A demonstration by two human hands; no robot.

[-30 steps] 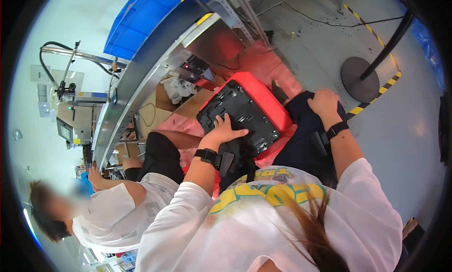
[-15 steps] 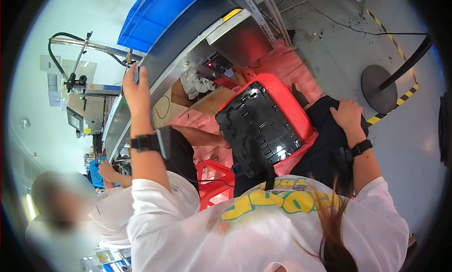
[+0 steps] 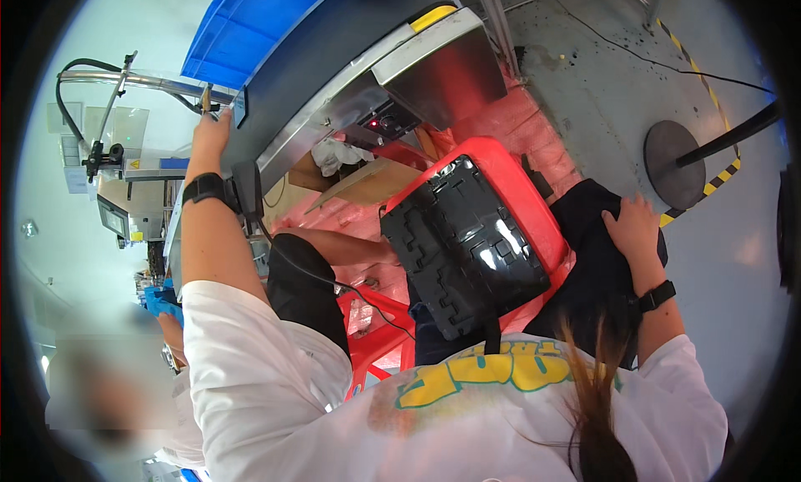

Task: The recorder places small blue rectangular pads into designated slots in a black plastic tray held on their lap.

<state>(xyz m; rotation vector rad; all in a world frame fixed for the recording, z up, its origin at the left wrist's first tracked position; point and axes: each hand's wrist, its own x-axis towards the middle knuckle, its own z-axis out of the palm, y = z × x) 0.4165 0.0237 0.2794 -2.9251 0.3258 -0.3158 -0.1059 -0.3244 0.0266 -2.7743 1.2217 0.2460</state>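
My left hand reaches out over the near side of the dark conveyor belt. Its fingers show only in part and seem slightly apart. A small, thin, dark flat piece is beside its fingertips; I see no grip on it. On my right thigh, my right hand lies palm down with fingers spread, holding nothing. A black panel with jigsaw-like edges and a glossy middle rests on a red plastic stool in front of me.
A large blue bin stands across the belt. Beneath the belt hangs a metal control box. A cable crosses near my left leg. Another person's bare leg is at left, with a blue-gloved hand farther off. A round black base stands at right.
The whole view has shifted, with the belt and bin now farther left. The fingers of my left hand look less spread, and the dark flat piece shows to their right. My right hand stays on my thigh.
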